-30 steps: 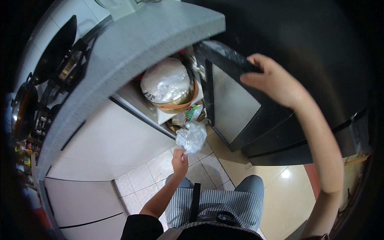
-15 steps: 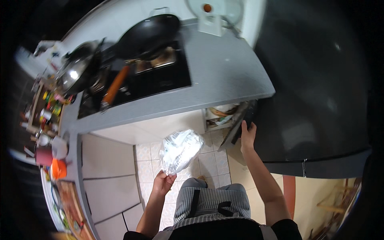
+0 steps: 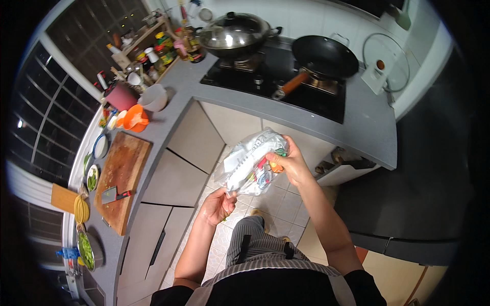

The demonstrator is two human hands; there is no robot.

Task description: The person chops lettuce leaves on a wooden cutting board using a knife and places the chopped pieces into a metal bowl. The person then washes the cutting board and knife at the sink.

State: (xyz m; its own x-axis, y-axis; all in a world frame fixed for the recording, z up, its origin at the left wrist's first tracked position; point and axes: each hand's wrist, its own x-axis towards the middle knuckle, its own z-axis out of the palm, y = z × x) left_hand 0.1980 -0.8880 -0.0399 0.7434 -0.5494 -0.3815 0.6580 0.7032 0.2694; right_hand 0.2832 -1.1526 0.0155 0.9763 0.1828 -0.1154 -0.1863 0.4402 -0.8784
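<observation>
A crinkly white, see-through plastic bag (image 3: 245,166) with colourful print on one side hangs in front of me, above the tiled floor. My left hand (image 3: 218,206) is closed on its lower corner in a pinch. On the opposite side, my right hand (image 3: 293,164) grips the bag near the coloured print, thumb on top. What lies inside cannot be made out. Just beyond my right forearm, a pull-out cabinet drawer (image 3: 348,172) stands open under the counter, with things inside.
A black wok (image 3: 326,55) with a wooden handle and a lidded pan (image 3: 235,38) stand on the hob (image 3: 275,84). Along the left counter lie a cutting board (image 3: 115,171) with a cleaver (image 3: 109,195), an orange container (image 3: 136,120) and a bowl of chopped greens (image 3: 87,252). The dark fridge (image 3: 408,188) is at right.
My right hand has left the dark edge of the open drawer and taken hold of the bag. The view has swung left, bringing the cutting board and window fully in.
</observation>
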